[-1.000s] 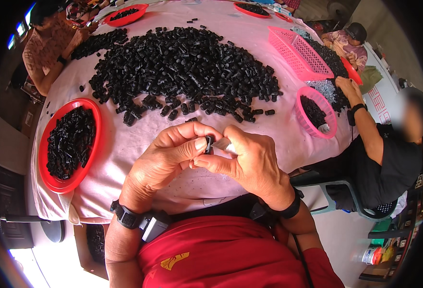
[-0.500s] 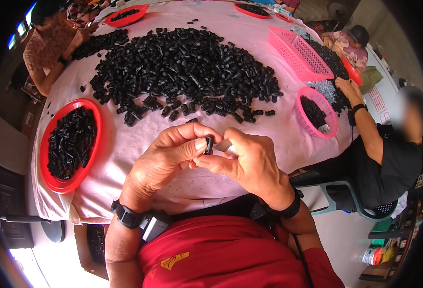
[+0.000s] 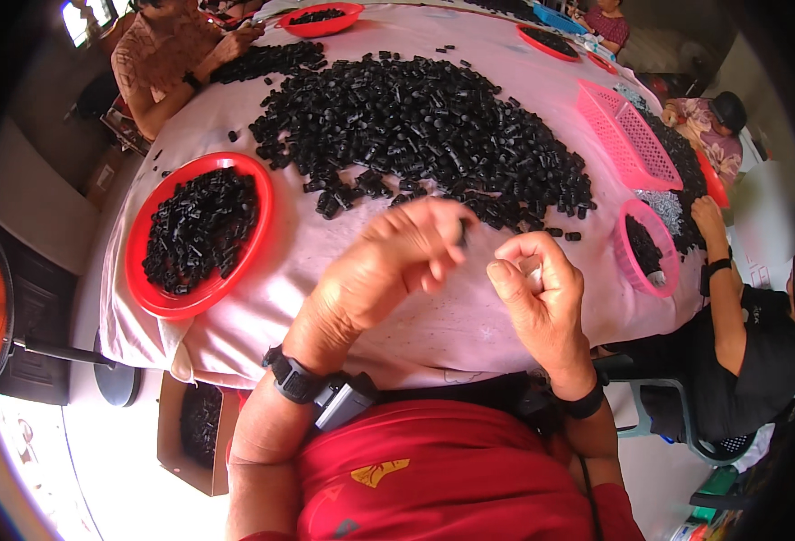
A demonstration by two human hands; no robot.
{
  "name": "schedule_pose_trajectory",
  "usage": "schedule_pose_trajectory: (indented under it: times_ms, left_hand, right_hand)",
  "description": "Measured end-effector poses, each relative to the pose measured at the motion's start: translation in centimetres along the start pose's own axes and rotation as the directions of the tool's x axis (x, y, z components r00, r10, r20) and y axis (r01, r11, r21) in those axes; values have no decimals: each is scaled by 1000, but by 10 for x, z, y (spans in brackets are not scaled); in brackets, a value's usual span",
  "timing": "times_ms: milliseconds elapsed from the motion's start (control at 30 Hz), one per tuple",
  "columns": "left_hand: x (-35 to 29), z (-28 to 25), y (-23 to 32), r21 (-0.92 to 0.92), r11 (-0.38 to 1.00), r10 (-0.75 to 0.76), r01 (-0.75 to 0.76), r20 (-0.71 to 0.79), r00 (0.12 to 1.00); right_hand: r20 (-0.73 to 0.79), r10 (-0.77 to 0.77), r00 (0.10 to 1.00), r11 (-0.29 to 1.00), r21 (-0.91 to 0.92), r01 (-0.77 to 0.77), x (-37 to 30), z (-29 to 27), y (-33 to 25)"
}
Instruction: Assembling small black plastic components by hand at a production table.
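Blurred by motion, my left hand (image 3: 388, 261) is over the near edge of the pile of small black plastic parts (image 3: 406, 117). A dark part (image 3: 462, 232) shows at its fingertips, pinched as far as the blur lets me see. Apart from it, on the right, is my right hand (image 3: 546, 302), its fingers curled in and closed on a small whitish thing (image 3: 532, 268). Most of that whitish thing is hidden by the fingers. Both hands are above the pale pink tablecloth (image 3: 451, 334).
On the left stands a red basin (image 3: 266, 216) of black parts. A pink round basket (image 3: 670, 270) and a pink rectangular basket (image 3: 618, 135) stand on the right. Co-workers sit around the table. A cardboard box (image 3: 170, 433) is on the floor at lower left.
My hands, together at a small black part half a second ago, have come apart. The left has the dark part at its fingertips. The whole view has shifted, so the table appears further right.
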State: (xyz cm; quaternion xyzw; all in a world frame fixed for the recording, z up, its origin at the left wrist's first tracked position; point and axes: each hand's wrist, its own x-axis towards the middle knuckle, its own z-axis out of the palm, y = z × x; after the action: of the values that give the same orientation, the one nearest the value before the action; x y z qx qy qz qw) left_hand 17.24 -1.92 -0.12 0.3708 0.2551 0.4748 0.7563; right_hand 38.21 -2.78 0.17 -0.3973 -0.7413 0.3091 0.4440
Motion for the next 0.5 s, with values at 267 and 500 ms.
schedule_pose_trajectory:
  times_ms: [267, 500]
  left_hand:
    - [-44, -107, 76, -483, 543, 420, -687, -552, 720]
    - [-60, -137, 92, -543, 426, 378, -724, -620, 687]
  right_hand:
    - [6, -48, 999, 998, -40, 48, 3, 0, 1]
    - [60, 30, 998, 998, -53, -27, 4, -3, -4]
